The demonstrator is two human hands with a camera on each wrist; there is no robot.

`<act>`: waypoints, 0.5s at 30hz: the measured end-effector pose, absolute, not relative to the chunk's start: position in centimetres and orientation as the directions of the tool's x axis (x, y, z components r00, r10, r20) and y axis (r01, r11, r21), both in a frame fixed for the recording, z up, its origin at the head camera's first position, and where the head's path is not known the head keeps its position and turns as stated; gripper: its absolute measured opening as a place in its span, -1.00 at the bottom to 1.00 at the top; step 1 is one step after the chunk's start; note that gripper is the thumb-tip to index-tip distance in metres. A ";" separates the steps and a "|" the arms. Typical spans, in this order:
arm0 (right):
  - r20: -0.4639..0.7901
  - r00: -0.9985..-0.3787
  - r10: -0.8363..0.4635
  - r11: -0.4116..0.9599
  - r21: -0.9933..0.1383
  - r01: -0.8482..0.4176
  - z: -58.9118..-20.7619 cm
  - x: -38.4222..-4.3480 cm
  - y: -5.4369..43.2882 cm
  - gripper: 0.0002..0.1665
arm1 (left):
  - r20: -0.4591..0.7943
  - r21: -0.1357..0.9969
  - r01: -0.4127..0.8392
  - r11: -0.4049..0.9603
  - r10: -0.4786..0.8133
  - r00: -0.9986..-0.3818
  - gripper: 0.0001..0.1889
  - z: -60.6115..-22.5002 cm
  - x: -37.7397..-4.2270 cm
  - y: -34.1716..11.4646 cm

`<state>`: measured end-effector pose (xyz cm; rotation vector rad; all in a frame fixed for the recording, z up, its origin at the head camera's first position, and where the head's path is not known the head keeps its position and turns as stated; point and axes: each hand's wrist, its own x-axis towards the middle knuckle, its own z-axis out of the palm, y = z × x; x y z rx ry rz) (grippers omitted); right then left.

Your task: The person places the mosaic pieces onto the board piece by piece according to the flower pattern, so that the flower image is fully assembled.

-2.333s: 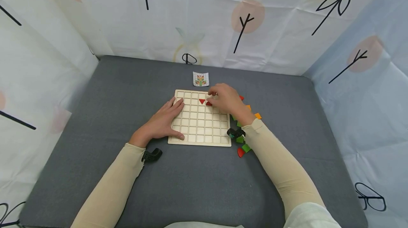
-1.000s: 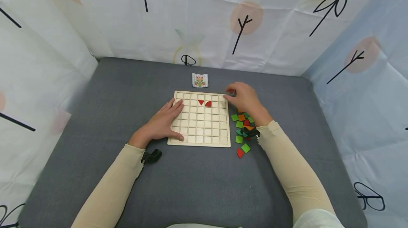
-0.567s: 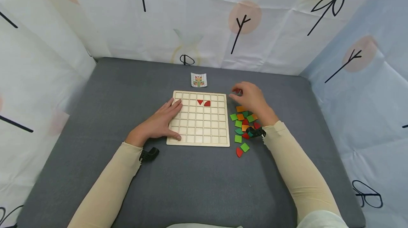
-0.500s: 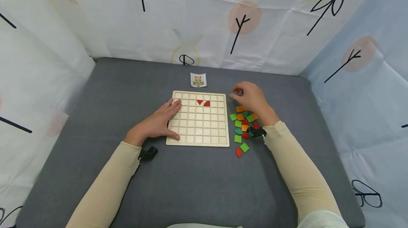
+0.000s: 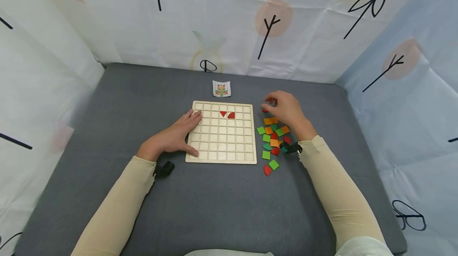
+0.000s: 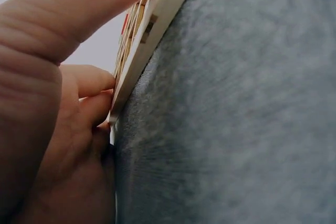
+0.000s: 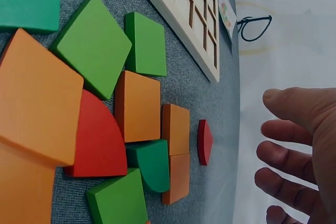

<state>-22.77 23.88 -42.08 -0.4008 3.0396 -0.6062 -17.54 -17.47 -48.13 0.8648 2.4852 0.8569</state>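
Observation:
My left hand (image 5: 175, 133) rests along the left side of a pale wooden grid board (image 5: 222, 163), thumb and fingers spread over its edge. The left wrist view shows that thumb and the fingertips touching the board's rim (image 6: 163, 11). A red triangle (image 5: 223, 113) and a red quarter-circle block (image 5: 231, 115) sit in neighbouring squares of the board's upper part. Off the board's far right corner hovers my right hand (image 5: 286, 107), fingers loosely bent and holding nothing. A small red block (image 7: 205, 142) lies on the cloth just below its fingertips.
Right of the board lie several loose blocks: light green squares (image 5: 266, 138), orange ones (image 5: 274, 143), dark green curved ones (image 5: 267, 146) and red ones (image 5: 267, 170). A small patterned card (image 5: 221, 88) lies behind the board on the grey table (image 5: 214, 208). Printed fabric (image 5: 229, 21) surrounds the table.
My right hand has left the red quarter-circle block on the board and moved right, past the board's far corner, beside the small red block. The left hand stays at the board's edge.

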 end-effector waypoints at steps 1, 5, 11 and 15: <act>0.033 -0.968 -0.248 0.894 -0.378 -0.241 -42.1 -22.7 23.9 -0.64 | -0.148 0.648 0.427 0.630 0.654 -0.742 0.46 -48.0 -17.6 -17.4; 0.034 -0.975 -0.220 0.902 -0.374 -0.217 -42.0 -22.6 24.0 -0.65 | -0.166 0.641 0.421 0.642 0.651 -0.741 0.51 -47.7 -17.8 -17.2; 0.047 -0.978 -0.202 0.907 -0.368 -0.205 -42.1 -22.3 24.1 -0.67 | -0.185 0.622 0.423 0.659 0.648 -0.739 0.52 -47.5 -17.8 -17.1; 0.052 -0.979 -0.198 0.907 -0.369 -0.203 -42.2 -22.1 24.2 -0.68 | -0.186 0.600 0.433 0.673 0.644 -0.742 0.52 -47.8 -17.7 -17.0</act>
